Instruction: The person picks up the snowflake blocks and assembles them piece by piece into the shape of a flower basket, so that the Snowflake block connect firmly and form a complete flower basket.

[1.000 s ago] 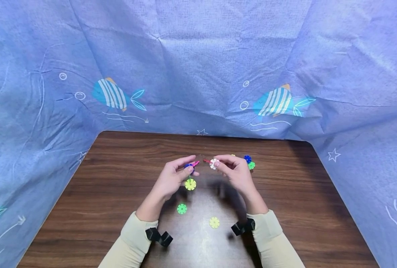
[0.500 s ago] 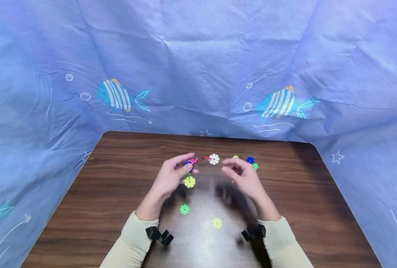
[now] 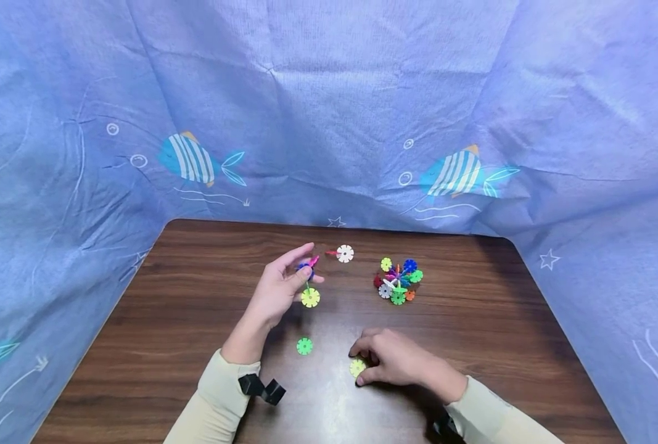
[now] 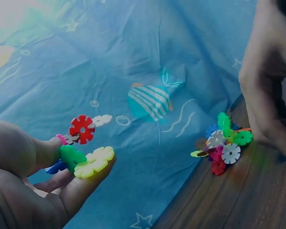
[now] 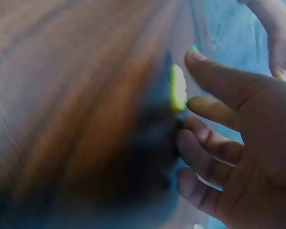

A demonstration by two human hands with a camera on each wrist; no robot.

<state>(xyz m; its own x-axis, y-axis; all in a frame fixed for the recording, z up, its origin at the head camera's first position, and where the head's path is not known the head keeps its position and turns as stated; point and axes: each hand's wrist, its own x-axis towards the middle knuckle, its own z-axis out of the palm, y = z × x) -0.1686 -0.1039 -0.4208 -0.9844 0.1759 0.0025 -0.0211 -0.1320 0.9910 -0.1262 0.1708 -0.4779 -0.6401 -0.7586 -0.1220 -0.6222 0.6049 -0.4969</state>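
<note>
My left hand pinches a chain of interlocking snowflake discs above the table, thumb on a blue disc. A yellow disc hangs at its near end, and a white disc sticks out at the far end. Within the chain, the left wrist view shows a red disc and a green disc. Down at the table, my right hand has thumb and forefinger spread on either side of a loose pale yellow disc. That disc lies flat on the wood.
A loose green disc lies left of the yellow one. Toward the back right sits a many-coloured cluster of joined discs. Blue fish-print cloth hangs behind and around the brown wooden table.
My right hand let go of the white disc end of the chain and came down toward me to the loose yellow disc. The left hand keeps its hold, shifted slightly. The cluster is now uncovered.
</note>
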